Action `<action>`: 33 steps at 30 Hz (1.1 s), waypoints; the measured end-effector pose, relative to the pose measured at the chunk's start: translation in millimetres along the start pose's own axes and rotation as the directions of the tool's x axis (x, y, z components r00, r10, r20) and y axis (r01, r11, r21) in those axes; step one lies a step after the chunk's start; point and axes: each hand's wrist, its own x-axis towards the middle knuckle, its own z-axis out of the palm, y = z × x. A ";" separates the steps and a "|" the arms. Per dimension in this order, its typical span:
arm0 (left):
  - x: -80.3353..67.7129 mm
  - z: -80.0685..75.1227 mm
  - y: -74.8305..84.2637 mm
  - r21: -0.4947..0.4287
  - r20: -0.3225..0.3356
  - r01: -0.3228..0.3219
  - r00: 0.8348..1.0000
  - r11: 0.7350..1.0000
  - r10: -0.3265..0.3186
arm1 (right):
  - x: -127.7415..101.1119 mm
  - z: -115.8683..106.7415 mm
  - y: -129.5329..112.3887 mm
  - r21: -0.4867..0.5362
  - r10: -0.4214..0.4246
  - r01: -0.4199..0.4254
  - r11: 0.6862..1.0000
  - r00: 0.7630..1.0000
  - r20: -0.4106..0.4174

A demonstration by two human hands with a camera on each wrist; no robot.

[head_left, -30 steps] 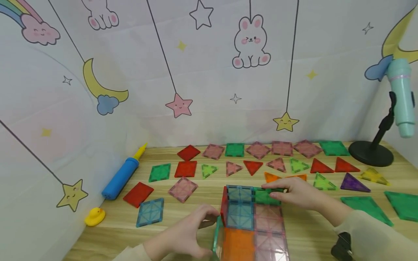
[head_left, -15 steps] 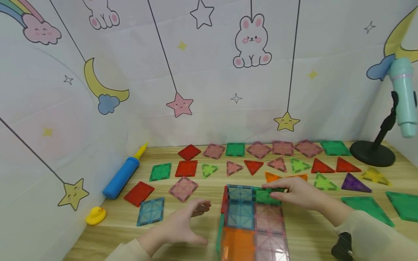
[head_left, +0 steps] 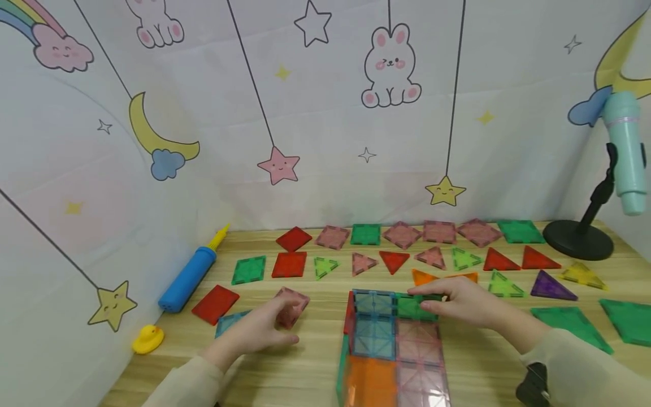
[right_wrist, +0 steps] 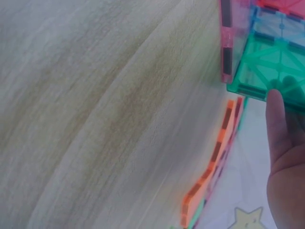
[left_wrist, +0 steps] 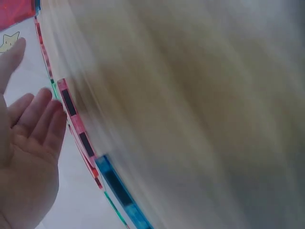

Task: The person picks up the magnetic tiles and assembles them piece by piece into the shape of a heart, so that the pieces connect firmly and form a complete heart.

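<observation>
"Fingers of the left hand (head_left: 256, 330): how do they lie?"

"Apart from the thumb and loosely bent, over a pink tile (head_left: 288, 319). Whether they touch it, I can't tell. A blue tile (head_left: 230, 322) lies partly hidden by that hand."

"And the right hand (head_left: 460, 299)?"

"Clamped on a green tile (head_left: 406, 307), thumb on its near face, fingers behind. That tile stands upright at the far edge of a structure."

"What adjoins it?"

"An upright blue panel (head_left: 373, 303), just beside it on the left. In front lie flat pieces: a blue square (head_left: 373, 337) and a rose square (head_left: 419, 341), with an orange square (head_left: 373, 380) and another rose one nearer the person. A red wall piece (head_left: 348, 314) and a green wall piece (head_left: 343, 364) line the left side."

"Further out on the tabletop (head_left: 317, 350)?"

"Loose squares (head_left: 366, 234) and triangles (head_left: 394, 260) in rows, a blue pump (head_left: 188, 280) and a yellow duck (head_left: 148, 339) at far left, a pale-green microphone (head_left: 625, 150) on a black stand (head_left: 580, 240) at far right. A patterned backdrop (head_left: 330, 113) hangs behind."
</observation>
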 end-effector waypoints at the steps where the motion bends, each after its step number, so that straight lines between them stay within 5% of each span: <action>1: 0.7 0.7 0.2 0.014 -0.019 0.021 1.000 1.000 -0.021 | 0.3 0.2 -0.2 0.006 0.002 -0.002 1.000 1.000 0.002; 5: 5.3 4.0 -1.3 0.128 -0.115 0.140 0.985 0.982 -0.125 | 0.2 0.7 0.1 0.033 0.001 -0.002 0.999 1.000 0.009; 8: 7.9 5.4 -5.4 0.186 -0.110 0.134 0.987 0.973 -0.115 | -0.1 1.1 0.5 0.037 -0.006 0.006 0.999 1.000 0.014; 12: 7.7 5.9 -6.1 0.191 -0.062 0.049 0.997 0.980 -0.038 | -0.9 0.6 0.6 0.037 -0.004 0.004 0.999 1.000 0.012; 18: 13.6 9.2 -2.2 0.198 -0.088 0.172 0.984 0.965 -0.157 | -1.8 -1.3 0.9 0.019 0.004 -0.004 1.000 1.000 0.002; 26: 18.1 7.8 15.4 0.148 -0.151 0.226 0.967 0.963 -0.204 | -2.2 -6.3 3.1 -0.066 -0.089 0.084 0.994 0.993 -0.074; 29: 15.2 2.5 28.9 0.087 -0.181 0.185 0.969 0.979 -0.167 | -1.0 -9.5 0.5 -0.113 -0.118 0.104 0.988 0.985 -0.127; 33: 13.4 -7.3 54.8 0.068 -0.171 0.030 0.985 0.997 -0.018 | 3.1 -11.8 -8.3 -0.171 -0.168 0.140 0.975 0.973 -0.158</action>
